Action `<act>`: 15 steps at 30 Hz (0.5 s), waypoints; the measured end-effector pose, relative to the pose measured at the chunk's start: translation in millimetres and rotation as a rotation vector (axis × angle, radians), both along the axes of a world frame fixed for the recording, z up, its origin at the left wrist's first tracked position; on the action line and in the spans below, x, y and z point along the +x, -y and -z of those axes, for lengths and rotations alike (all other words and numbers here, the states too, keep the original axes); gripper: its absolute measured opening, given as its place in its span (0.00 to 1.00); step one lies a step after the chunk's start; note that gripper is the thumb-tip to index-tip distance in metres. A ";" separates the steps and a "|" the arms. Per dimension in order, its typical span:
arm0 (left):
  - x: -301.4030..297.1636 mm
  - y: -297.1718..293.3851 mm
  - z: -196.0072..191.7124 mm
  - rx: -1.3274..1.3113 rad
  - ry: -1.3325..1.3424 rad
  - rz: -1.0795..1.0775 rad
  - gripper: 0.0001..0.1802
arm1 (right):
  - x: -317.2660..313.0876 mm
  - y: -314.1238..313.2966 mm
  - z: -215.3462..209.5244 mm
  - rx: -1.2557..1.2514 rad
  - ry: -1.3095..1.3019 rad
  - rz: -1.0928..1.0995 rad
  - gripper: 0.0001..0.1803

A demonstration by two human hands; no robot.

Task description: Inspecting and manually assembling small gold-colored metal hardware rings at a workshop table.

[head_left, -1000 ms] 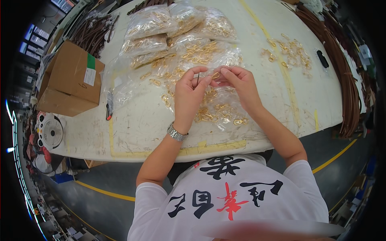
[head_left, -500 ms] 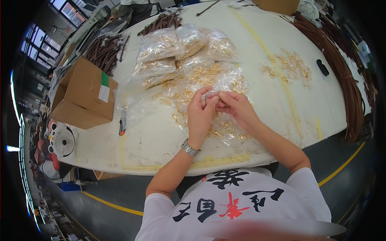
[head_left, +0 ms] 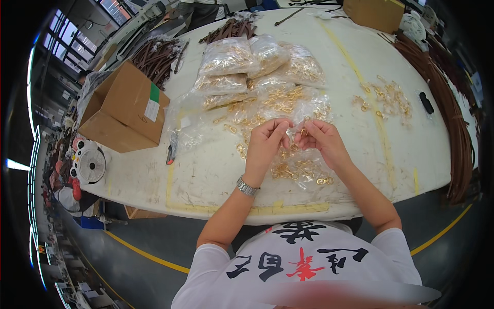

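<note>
My right hand (head_left: 328,145) pinches a small gold snap hook (head_left: 304,132) between thumb and fingertips. Just to its left, my left hand (head_left: 267,146) has its thumb and fingers pressed together; whatever is in that pinch is too small to make out. A narrow gap separates the two hands. Beneath them, loose gold snap hooks (head_left: 288,170) lie on crumpled clear plastic (head_left: 304,181). Beyond the hands, full clear bags of gold hooks (head_left: 226,57) are stacked. A second group of gold hooks (head_left: 393,98) lies apart on the right.
An open cardboard box (head_left: 126,113) stands at the left, beside a small fan (head_left: 91,165) and a red-and-black cutter (head_left: 170,154). Brown straps (head_left: 154,57) lie at the back left, and long brown strips (head_left: 455,129) hang over the right edge. A black object (head_left: 426,103) lies nearby.
My hands, together before, have drawn apart, with the right one keeping a gold hook. The whole view has shifted, so the table's things appear farther right.
</note>
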State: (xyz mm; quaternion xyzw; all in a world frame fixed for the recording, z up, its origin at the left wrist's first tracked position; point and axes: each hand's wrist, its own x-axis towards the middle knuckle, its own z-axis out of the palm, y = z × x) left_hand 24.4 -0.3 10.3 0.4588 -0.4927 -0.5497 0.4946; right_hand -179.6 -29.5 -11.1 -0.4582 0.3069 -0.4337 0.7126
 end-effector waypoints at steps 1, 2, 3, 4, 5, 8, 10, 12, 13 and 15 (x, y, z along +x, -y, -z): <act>-0.2 2.9 0.6 0.000 0.001 0.010 0.14 | -3.0 1.9 -2.1 0.000 0.001 0.010 0.17; -3.4 6.4 1.9 0.017 -0.040 0.035 0.13 | -8.2 1.5 -4.6 -0.003 -0.065 -0.076 0.17; -6.8 10.2 3.4 0.034 -0.080 0.064 0.12 | -14.0 1.7 -6.0 -0.003 -0.130 -0.157 0.17; -2.5 11.1 4.1 0.040 -0.078 0.097 0.12 | -10.4 4.0 -5.8 0.004 -0.129 -0.124 0.17; 5.2 9.7 5.4 0.057 -0.118 0.103 0.11 | -2.3 4.8 -3.7 -0.007 -0.115 -0.172 0.17; 13.0 -2.4 10.5 0.092 -0.175 0.105 0.10 | 1.7 4.9 -1.4 0.050 -0.068 -0.276 0.17; 10.9 10.2 18.0 0.160 -0.294 0.194 0.10 | -6.8 12.7 -3.2 0.096 -0.017 -0.342 0.17; 6.3 17.1 28.2 0.171 -0.357 0.237 0.09 | -29.1 12.3 -1.2 0.116 0.020 -0.298 0.17; 4.5 18.2 31.6 0.186 -0.434 0.293 0.09 | -18.5 13.5 0.9 0.118 0.024 -0.298 0.17; 7.2 9.4 20.7 0.189 -0.347 0.234 0.07 | -6.6 11.4 1.5 0.083 -0.022 -0.337 0.18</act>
